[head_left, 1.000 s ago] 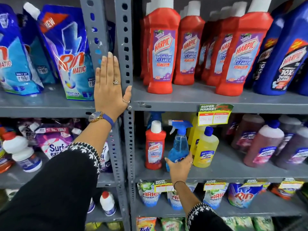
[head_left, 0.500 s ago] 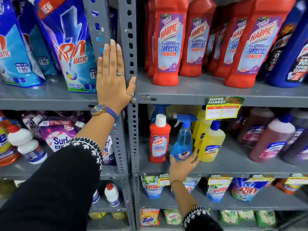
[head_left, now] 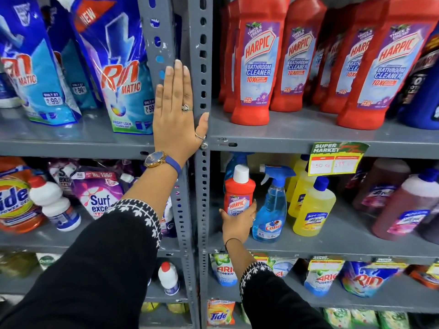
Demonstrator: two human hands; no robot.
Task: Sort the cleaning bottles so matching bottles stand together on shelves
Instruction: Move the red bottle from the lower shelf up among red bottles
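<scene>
A small red Harpic bottle [head_left: 239, 189] with a white cap stands at the left end of the middle shelf [head_left: 332, 248]. My right hand [head_left: 237, 224] is wrapped around its lower half. Right beside it stands a blue Colin spray bottle [head_left: 273, 210], then yellow bottles [head_left: 311, 210]. On the shelf above stands a row of large red Harpic bottles [head_left: 255, 67]. My left hand [head_left: 177, 110] lies flat, fingers straight, against the grey upright post [head_left: 202, 55] and holds nothing.
Brown bottles [head_left: 399, 210] stand at the right of the middle shelf. A dark blue Harpic bottle [head_left: 425, 91] is at the far right above. Rin pouches [head_left: 118, 74] fill the upper left shelf. A yellow price tag [head_left: 337, 159] hangs from the upper shelf edge.
My right hand left the blue spray bottle, moved left and closed around the small red Harpic bottle. My left hand stayed on the post. The view has moved closer.
</scene>
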